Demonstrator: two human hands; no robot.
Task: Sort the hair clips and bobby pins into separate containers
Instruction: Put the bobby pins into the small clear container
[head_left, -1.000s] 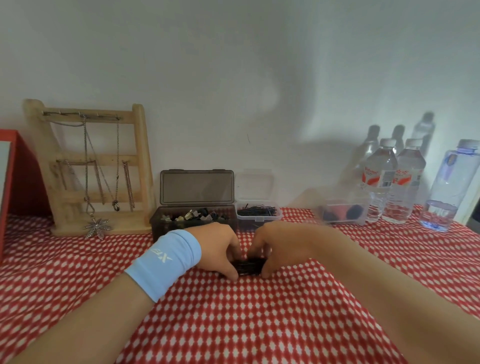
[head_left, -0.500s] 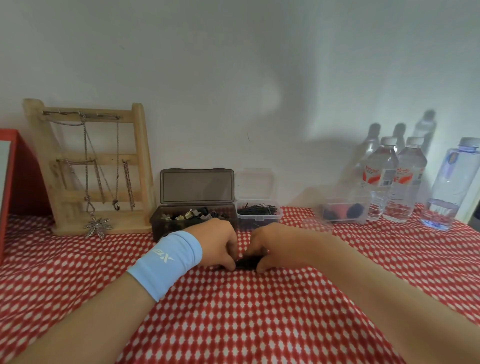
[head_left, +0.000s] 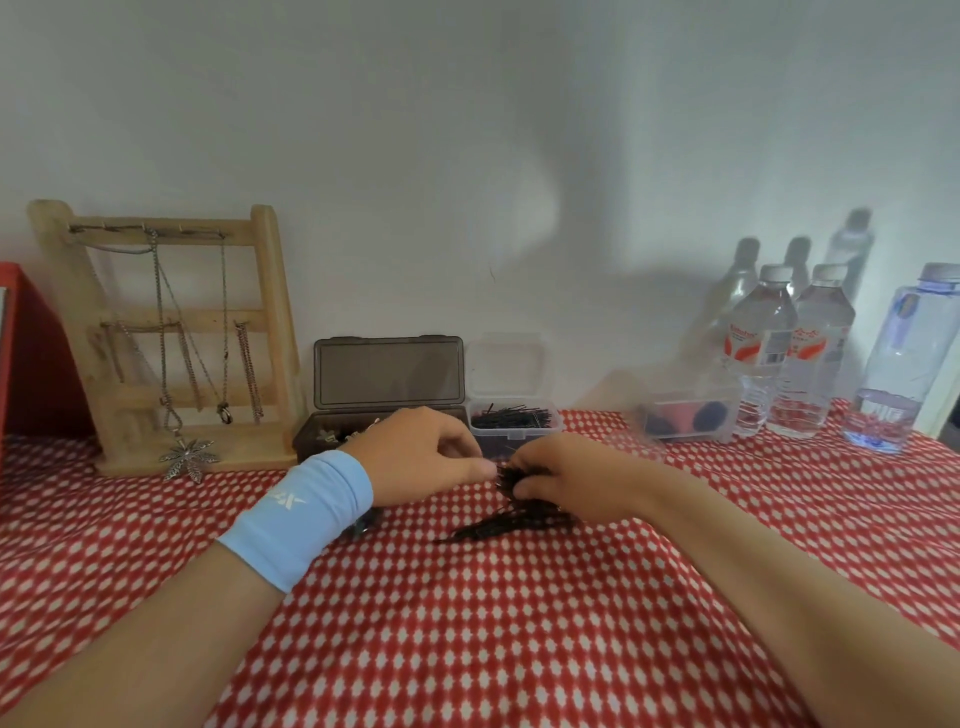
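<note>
Both hands meet over the far middle of the worktop, above a loose heap of thin black bobby pins (head_left: 511, 522) that lies on the cloth. The right hand (head_left: 569, 475) curls its fingers round a bunch of these pins, held just above the heap. The left hand (head_left: 421, 457), with a light blue wristband (head_left: 301, 514) on its wrist, has its fingers curled and its thumb stretched to the bunch. Whether it pinches any pin cannot be told.

A red-and-white patterned cloth (head_left: 467, 639) covers the worktop. At the back left a pale wooden ladder-shaped jewellery stand (head_left: 272, 322) leans at the wall, hung with metal chains and a silver leaf pendant (head_left: 189, 457). At the far right stands a tall bluish clear bottle (head_left: 914, 358), and beside it two clear water bottles with white caps and red labels (head_left: 766, 348). Just left of these sits a clear plastic tub (head_left: 685, 421) with dark and red round things inside, too blurred to name.

Behind the left hand a smoky brown plastic box (head_left: 387, 374) stands with its lid up, its small mixed contents partly hidden by the hand. Touching its right side is a small clear plastic box (head_left: 514, 418), lid up as well, which holds more black bobby pins.
</note>
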